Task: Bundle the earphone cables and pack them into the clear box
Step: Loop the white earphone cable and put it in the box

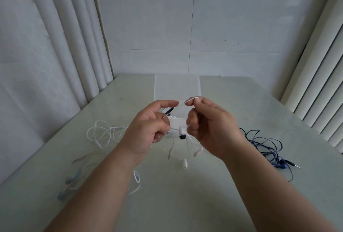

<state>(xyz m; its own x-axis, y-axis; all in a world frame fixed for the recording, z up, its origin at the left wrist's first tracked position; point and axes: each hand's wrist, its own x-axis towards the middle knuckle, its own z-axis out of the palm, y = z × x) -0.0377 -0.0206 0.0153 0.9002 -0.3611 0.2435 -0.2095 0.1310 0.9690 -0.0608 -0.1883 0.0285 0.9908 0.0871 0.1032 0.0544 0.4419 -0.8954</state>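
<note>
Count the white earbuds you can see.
2. A black-tipped earbud hangs between the left hand and right hand; a second earbud shows lower down, between the wrists, against the table. More may be hidden behind the hands or in the tangled cables.

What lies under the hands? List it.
Left hand and right hand grip the cable; below them a black-tipped earbud dangles, and lower show a plug and a white earbud. The hands hide the box's lower part.
</note>
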